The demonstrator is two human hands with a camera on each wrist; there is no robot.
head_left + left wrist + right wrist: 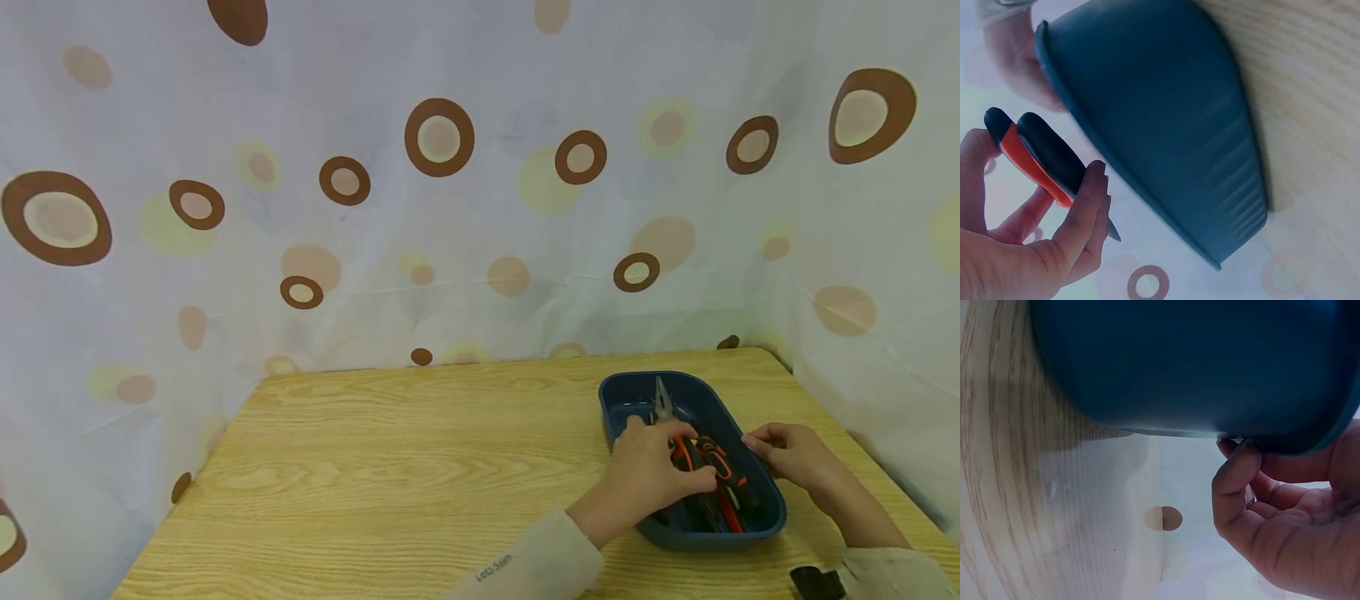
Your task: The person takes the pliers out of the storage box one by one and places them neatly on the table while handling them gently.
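Observation:
My left hand [643,473] grips a pair of needle-nose pliers by their black and orange handles [1054,156], above the blue plastic bin. The metal nose of the pliers [663,402] points toward the bin's far end. At the bin's right side, my right hand [801,460] pinches the rim with thumb and curled fingers; the right wrist view shows the fingers [1235,487] against the outer wall. The blue bin [701,542] stands on the table. Inside it lie several hand tools with black, orange and red handles [729,510], partly covered by my left hand.
The light wood table [375,467] stretches to the left of the bin. A white curtain with brown and beige circles [465,217] hangs behind the table and along both sides.

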